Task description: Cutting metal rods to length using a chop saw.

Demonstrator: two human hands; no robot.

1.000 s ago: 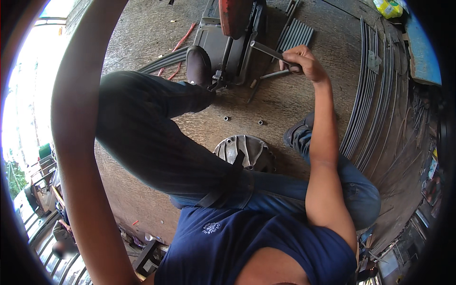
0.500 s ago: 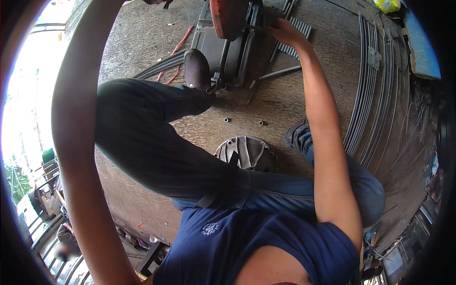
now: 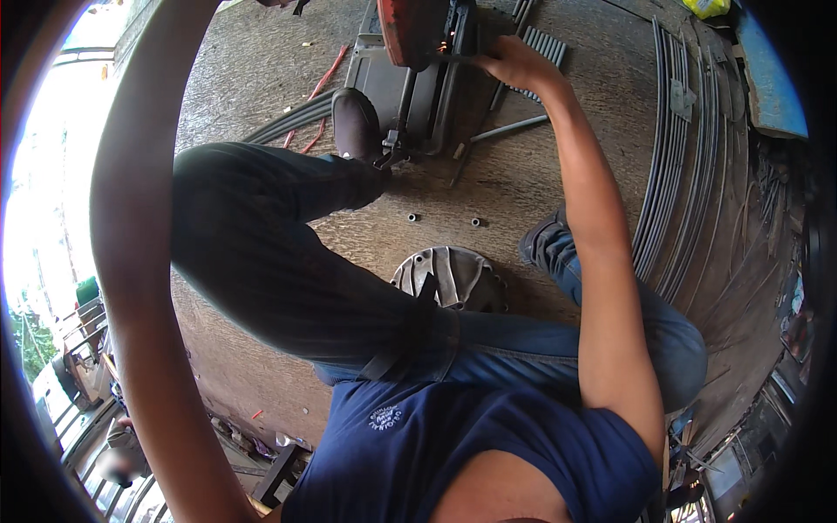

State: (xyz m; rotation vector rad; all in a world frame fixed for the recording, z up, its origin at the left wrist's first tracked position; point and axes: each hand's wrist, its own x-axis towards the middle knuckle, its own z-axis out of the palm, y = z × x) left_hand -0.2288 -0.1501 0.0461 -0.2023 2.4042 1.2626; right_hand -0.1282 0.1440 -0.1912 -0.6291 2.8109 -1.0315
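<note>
A cut-off saw with a red guard stands at the top of the view on its grey base. Small orange sparks show beside the guard. My right hand is closed around a thin metal rod that reaches in under the guard from the right. Only a sliver of my left hand shows at the upper edge, left of the saw; its fingers are cut off from view. My left shoe rests against the saw base.
Two short tube pieces lie on the wooden floor before a ribbed metal cover. Grey rods lie left of the saw, a row of tubes to its right, and long rods farther right. Red strips lie at the left.
Sparks now show beside the red guard, where none showed before. My right hand has shifted slightly left, nearer the saw.
</note>
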